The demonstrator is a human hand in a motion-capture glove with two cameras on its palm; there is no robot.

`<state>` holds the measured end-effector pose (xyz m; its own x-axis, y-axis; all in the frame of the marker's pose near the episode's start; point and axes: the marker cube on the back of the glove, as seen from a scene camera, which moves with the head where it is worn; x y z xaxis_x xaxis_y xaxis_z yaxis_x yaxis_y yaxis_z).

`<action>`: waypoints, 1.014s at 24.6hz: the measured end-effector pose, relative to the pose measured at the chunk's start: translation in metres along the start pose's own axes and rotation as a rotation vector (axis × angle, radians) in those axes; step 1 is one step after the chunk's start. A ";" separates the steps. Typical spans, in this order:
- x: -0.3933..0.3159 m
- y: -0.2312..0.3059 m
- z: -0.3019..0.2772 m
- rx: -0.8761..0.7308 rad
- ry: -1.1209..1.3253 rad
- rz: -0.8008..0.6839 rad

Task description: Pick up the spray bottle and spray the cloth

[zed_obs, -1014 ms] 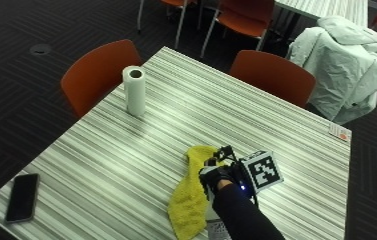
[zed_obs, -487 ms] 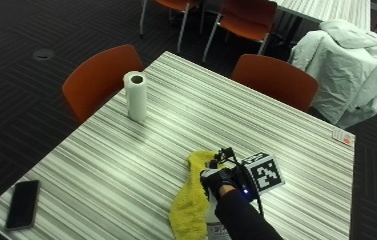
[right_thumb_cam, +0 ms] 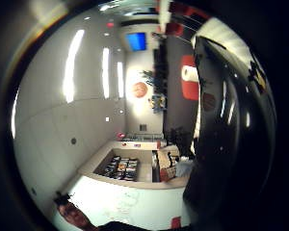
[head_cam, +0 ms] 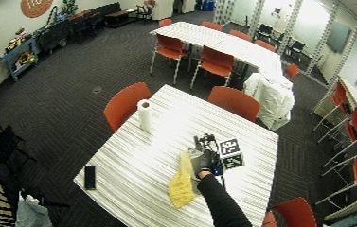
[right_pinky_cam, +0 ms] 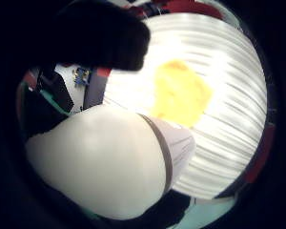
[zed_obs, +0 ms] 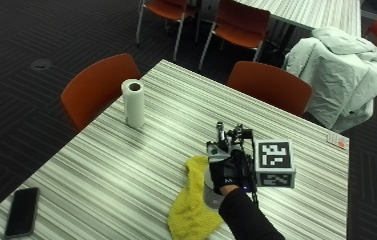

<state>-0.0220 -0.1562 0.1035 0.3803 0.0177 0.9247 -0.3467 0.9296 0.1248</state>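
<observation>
A striped table (zed_obs: 141,150) carries everything in this scene, and all places here are given from the yellow cloth (zed_obs: 191,210) lying crumpled near its front edge. Just beside the cloth, on the side toward the far chairs, stands a spray bottle (zed_obs: 212,192), its pale, rounded body filling the little-finger palm view (right_pinky_cam: 109,167) with the cloth spread on the table beyond it. The gloved right hand (zed_obs: 228,167) sits over the bottle's top, its fingers wrapped around the neck. Well away from the cloth stand a paper towel roll (zed_obs: 133,102) and, nearer the table's corner, a phone (zed_obs: 21,217). The bottle looks like smooth, rigid plastic, likely light and somewhat slippery, best held at the neck under the trigger; the cloth is soft and limp.
</observation>
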 end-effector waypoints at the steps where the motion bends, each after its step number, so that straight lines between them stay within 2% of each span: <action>1: -0.003 0.001 -0.003 0.040 -0.029 -0.045; 3: -0.007 0.002 -0.007 0.096 -0.070 -0.098; 7: -0.007 0.001 -0.010 0.132 -0.074 -0.113; 18: -0.043 0.003 0.013 0.065 -0.130 -0.126; 25: -0.053 -0.020 0.033 0.038 -0.103 -0.204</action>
<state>-0.0632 -0.1877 0.0640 0.3573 -0.2084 0.9105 -0.3047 0.8955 0.3245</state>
